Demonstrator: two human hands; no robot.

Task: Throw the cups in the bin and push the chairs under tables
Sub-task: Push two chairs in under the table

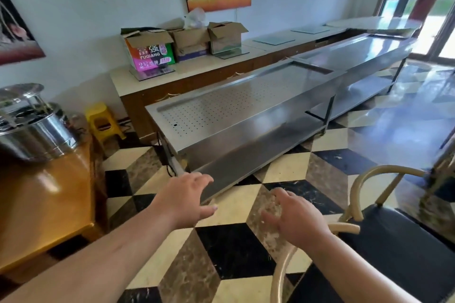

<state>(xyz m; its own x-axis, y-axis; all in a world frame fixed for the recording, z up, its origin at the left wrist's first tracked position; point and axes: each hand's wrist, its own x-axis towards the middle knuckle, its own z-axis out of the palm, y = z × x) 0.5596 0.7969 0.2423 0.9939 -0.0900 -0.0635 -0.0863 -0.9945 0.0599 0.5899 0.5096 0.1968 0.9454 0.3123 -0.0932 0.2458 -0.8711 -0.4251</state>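
Observation:
A chair (403,248) with a black seat and a curved tan frame stands at the lower right, its backrest rail passing under my right forearm. My right hand (295,216) hovers just left of the chair frame, fingers spread, holding nothing. My left hand (189,194) is stretched out over the checkered floor, palm down, fingers apart and empty. No cups or bin show in the head view.
A wooden table (44,204) at the left carries a steel pot (32,125). A long steel counter (246,106) runs ahead, with cardboard boxes (182,42) on the sideboard behind it. A yellow stool (103,120) stands by the wall. Glass doors are far right.

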